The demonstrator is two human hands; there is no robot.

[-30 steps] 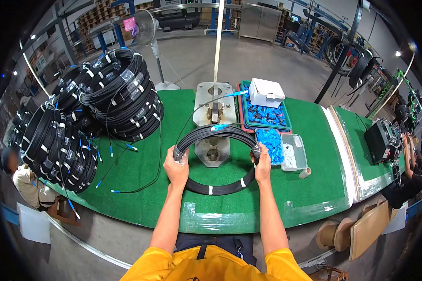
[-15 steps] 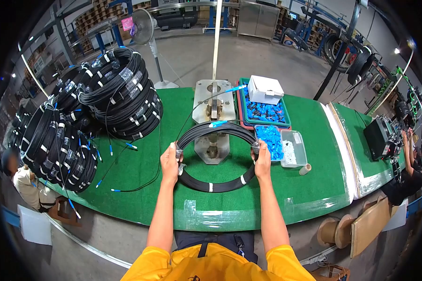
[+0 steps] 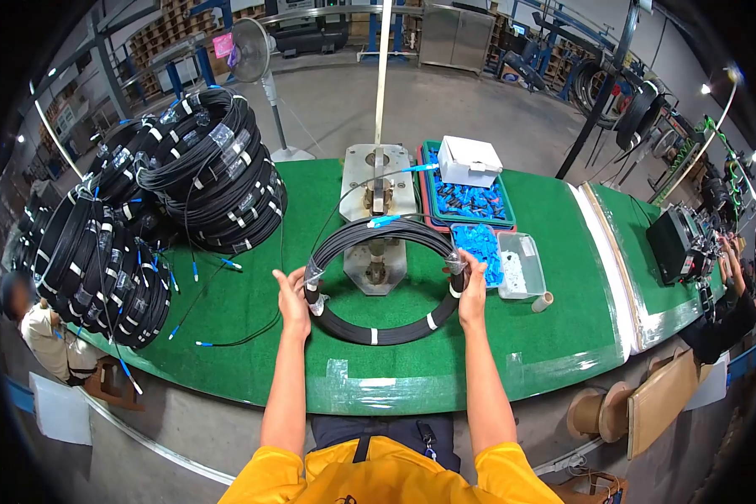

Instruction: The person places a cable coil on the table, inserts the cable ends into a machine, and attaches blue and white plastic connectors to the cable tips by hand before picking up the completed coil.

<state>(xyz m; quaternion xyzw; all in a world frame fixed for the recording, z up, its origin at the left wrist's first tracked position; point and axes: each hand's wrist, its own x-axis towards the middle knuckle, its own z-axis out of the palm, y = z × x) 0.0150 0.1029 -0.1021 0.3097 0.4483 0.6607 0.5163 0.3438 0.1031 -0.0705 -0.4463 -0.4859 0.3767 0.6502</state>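
A coil of black cable (image 3: 376, 338) lies in front of me, bound with white bands and clear tape, its lower part on the green mat. Blue connectors (image 3: 385, 222) on its cable ends show at the top of the ring and beyond it. Against the coil's left side is my left hand (image 3: 294, 304), open, with the thumb spread away from the ring. My right hand (image 3: 472, 292) is closed around the right side near a taped spot. The ring's upper part overlaps a metal fixture (image 3: 380, 181), covering some of it.
Stacked cable coils (image 3: 218, 181) fill the left of the table. Right of the fixture are a green tray (image 3: 507, 220) of blue parts under a white box (image 3: 470, 161), a tub of blue connectors (image 3: 479, 252), a clear container (image 3: 522, 281) and a small roll (image 3: 543, 302). People work at both sides.
My left hand has loosened from the coil, its thumb and fingers spreading outward. My right hand stays at the coil's right side. The coil has hardly moved.
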